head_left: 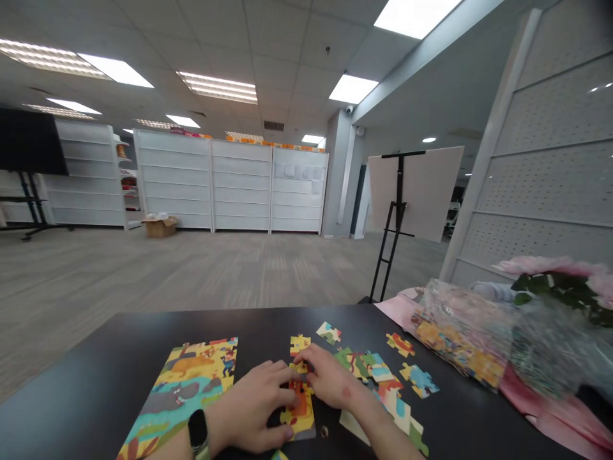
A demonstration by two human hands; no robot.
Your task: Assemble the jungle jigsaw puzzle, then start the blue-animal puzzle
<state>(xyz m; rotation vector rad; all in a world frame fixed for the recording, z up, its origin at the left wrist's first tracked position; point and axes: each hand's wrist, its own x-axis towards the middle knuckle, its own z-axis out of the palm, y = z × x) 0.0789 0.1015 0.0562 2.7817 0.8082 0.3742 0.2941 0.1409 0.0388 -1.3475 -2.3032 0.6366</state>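
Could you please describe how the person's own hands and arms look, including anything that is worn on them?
Both the left hand and the right hand are without gloves. The left wrist wears a watch with a dark, rounded rectangular face and a pale greenish band. The right forearm shows no watch or bracelet. No sleeve shows on either arm.

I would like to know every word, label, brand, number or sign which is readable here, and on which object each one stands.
Readable text: none.
Pale sheets on the white shelving: too small and faint to read.
Orange items on top of it: too small to read.
Wristwatch: dark screen, nothing legible.
Puzzle picture and loose puzzle pieces: illustrations, no legible words.
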